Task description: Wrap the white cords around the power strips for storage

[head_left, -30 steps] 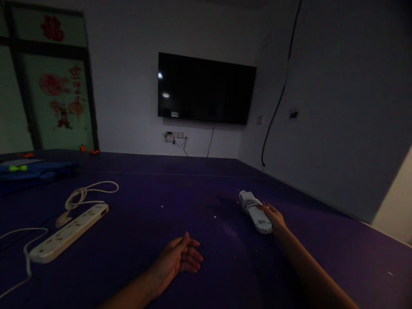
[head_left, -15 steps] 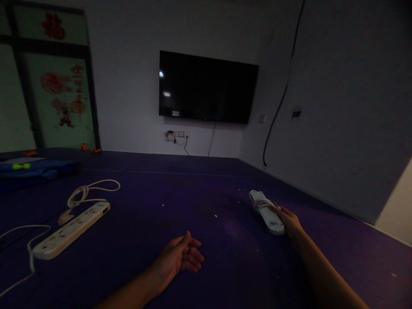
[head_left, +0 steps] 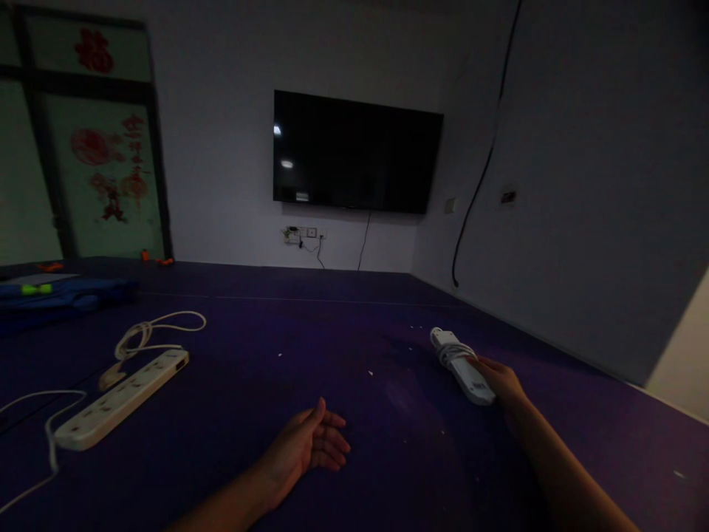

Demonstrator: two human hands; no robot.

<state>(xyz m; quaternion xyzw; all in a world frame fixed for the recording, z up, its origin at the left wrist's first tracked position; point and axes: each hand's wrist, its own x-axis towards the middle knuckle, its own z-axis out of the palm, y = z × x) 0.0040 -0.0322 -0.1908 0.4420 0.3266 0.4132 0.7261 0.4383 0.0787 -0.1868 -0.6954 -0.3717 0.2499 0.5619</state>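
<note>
The right grip point(head_left: 503, 381) is holding a white power strip point(head_left: 470, 379); firm pressure beside its wound cord point(head_left: 451, 351) is likely serving best. Leftward, the left hand point(head_left: 303, 443) is curving open.

At ten o'clock, the upper pane point(head_left: 49, 48) of the door carries one large red character point(head_left: 94, 50), readable as 福. Below it, between nine and ten o'clock, a column of red characters point(head_left: 134, 144) runs down the lower pane point(head_left: 77, 229), too blurred to read. Towards four o'clock, the cord-wrapped white strip point(head_left: 466, 377) in the right hand point(head_left: 503, 380) bears a small dark printed label point(head_left: 478, 386), its print illegible.
</note>
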